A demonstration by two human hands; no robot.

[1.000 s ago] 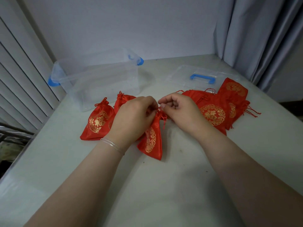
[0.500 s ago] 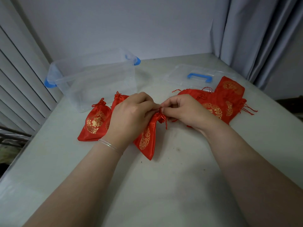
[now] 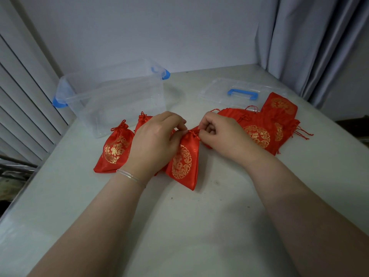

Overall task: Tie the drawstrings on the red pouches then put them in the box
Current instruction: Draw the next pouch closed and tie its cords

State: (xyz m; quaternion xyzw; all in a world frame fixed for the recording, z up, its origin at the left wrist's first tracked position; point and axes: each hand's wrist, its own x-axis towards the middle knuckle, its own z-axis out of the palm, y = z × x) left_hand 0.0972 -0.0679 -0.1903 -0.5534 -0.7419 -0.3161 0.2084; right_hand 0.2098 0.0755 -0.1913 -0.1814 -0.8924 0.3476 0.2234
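A red pouch with a gold emblem (image 3: 182, 162) lies on the white table in front of me, its gathered neck pointing away. My left hand (image 3: 155, 140) pinches the drawstring at the left of the neck, and my right hand (image 3: 218, 132) pinches it at the right. A cinched pouch (image 3: 115, 149) lies to the left, and another (image 3: 142, 119) shows behind my left hand. A pile of flat red pouches (image 3: 265, 128) lies to the right. The clear plastic box (image 3: 111, 96) with blue latches stands open at the back left.
The box's clear lid (image 3: 229, 90) with a blue handle lies at the back right, partly under the pile. A grey curtain (image 3: 311, 47) hangs at the right; slatted blinds (image 3: 22, 92) line the left. The table's left edge (image 3: 26, 180) runs close by.
The pouch has turned a little so its emblem faces up more fully. Both hands stay pinched at its neck, working the drawstring.
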